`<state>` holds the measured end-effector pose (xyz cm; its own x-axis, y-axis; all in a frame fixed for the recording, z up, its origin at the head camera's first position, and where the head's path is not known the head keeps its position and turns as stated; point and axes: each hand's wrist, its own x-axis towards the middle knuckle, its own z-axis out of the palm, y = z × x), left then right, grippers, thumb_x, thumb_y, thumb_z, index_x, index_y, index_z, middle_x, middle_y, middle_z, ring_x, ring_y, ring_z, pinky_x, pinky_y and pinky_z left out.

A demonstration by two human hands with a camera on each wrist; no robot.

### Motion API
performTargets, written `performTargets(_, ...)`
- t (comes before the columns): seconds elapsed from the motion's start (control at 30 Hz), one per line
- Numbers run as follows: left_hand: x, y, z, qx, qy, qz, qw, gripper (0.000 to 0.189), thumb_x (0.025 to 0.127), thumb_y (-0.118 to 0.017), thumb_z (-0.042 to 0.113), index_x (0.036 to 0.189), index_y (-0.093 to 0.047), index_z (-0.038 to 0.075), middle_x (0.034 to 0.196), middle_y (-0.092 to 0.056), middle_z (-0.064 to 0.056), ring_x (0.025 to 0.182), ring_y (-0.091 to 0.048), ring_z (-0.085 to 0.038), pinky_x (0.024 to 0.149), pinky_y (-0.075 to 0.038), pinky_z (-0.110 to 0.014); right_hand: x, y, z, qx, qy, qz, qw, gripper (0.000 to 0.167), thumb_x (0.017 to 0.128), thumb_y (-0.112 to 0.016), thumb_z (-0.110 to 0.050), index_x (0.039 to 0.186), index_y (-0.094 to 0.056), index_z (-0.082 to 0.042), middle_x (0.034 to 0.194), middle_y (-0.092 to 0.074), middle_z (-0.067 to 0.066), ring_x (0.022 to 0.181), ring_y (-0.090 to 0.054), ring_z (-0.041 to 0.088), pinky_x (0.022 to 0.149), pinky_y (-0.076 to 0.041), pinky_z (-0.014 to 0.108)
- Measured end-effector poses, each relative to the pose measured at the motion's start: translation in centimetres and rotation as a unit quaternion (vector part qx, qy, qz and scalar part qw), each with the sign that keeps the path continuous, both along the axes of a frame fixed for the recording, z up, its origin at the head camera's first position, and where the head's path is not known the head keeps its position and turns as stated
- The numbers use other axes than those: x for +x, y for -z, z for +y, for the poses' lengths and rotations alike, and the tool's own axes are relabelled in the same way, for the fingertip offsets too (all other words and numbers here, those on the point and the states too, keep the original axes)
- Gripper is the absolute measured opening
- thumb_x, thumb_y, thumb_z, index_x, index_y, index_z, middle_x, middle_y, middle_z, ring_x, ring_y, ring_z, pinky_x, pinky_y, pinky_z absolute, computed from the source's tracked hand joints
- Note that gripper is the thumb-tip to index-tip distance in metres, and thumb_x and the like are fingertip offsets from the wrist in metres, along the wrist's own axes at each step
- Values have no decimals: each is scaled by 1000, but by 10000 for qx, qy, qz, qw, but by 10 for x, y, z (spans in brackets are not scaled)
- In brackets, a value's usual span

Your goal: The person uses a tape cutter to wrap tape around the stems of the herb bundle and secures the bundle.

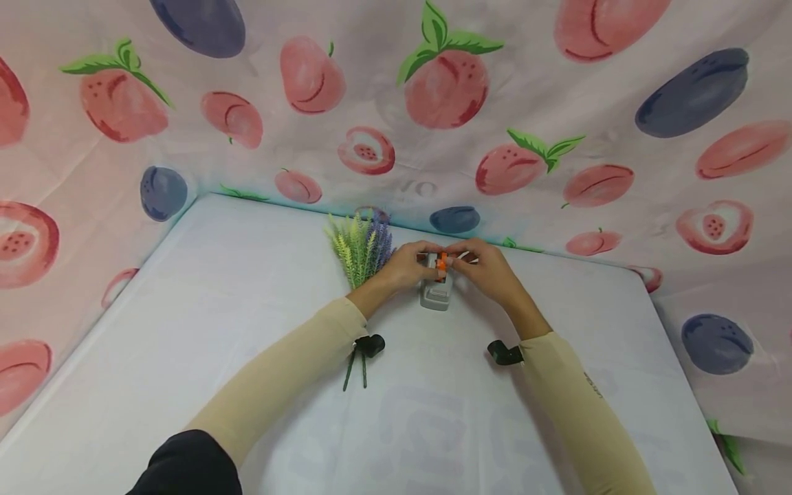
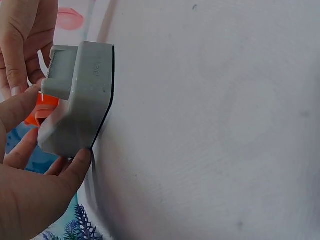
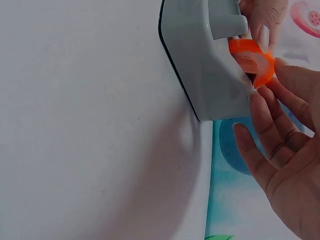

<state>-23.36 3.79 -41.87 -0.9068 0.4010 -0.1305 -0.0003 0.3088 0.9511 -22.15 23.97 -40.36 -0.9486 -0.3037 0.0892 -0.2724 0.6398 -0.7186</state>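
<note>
A grey tape dispenser stands on the white table near its back edge, with a bright orange tape core at its open top. My left hand holds the dispenser from the left. In the left wrist view its fingertips rest low on the end of the dispenser body while the thumb reaches up to the core. From the other side my right hand pinches the rim of the orange core between thumb and index finger; its other fingers are spread. Fingers partly hide the core.
Left of the dispenser lies a bunch of artificial lavender, yellow-green and purple, its stems passing under the left forearm. Fruit-patterned cloth hangs behind the table. Dark cameras sit at both wrists.
</note>
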Motion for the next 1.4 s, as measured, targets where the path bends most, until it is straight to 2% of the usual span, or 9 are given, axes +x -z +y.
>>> performTargets(0.3, 0, 0, 1, -263, 205, 251, 9991, 54, 90, -80, 16, 140, -60, 12, 142, -59, -10, 129, -54, -29, 106, -45, -45, 2, -3, -2, -274, 56, -133, 9995, 24, 97, -71, -24, 117, -75, -10, 119, -67, 8, 109, -62, 29, 95, -51, 48)
performTargets(0.67, 3, 0, 2, -193, 258, 298, 9990, 52, 91, -79, 16, 139, -60, 11, 144, -57, -10, 138, -48, -28, 114, -38, -45, 2, -4, -4, -306, 240, -158, 9991, 18, 98, -71, -23, 111, -73, -11, 116, -69, 8, 104, -64, 28, 83, -52, 42)
performTargets(0.93, 3, -1, 1, -303, 248, 408, 9984, 52, 91, -78, 17, 140, -60, 12, 144, -58, -9, 136, -49, -28, 114, -39, -45, 2, -2, -6, -249, 197, -159, 9994, 20, 101, -66, -27, 108, -70, -9, 116, -67, 8, 104, -61, 27, 83, -50, 42)
performTargets(1.13, 3, 0, -1, -226, 254, 436, 9985, 52, 91, -79, 17, 139, -61, 13, 142, -59, -8, 133, -50, -26, 113, -39, -44, 2, -2, -7, -205, 138, -166, 9996, 22, 102, -64, -27, 109, -71, -7, 112, -68, 9, 103, -62, 26, 81, -49, 39)
performTargets(1.4, 1, 4, -2, -237, 361, 530, 9977, 51, 91, -79, 16, 139, -61, 15, 141, -59, -6, 134, -50, -26, 112, -41, -45, 3, -2, -6, -220, 94, -291, 9993, 26, 103, -63, -30, 110, -72, -7, 110, -65, 7, 104, -61, 24, 83, -48, 40)
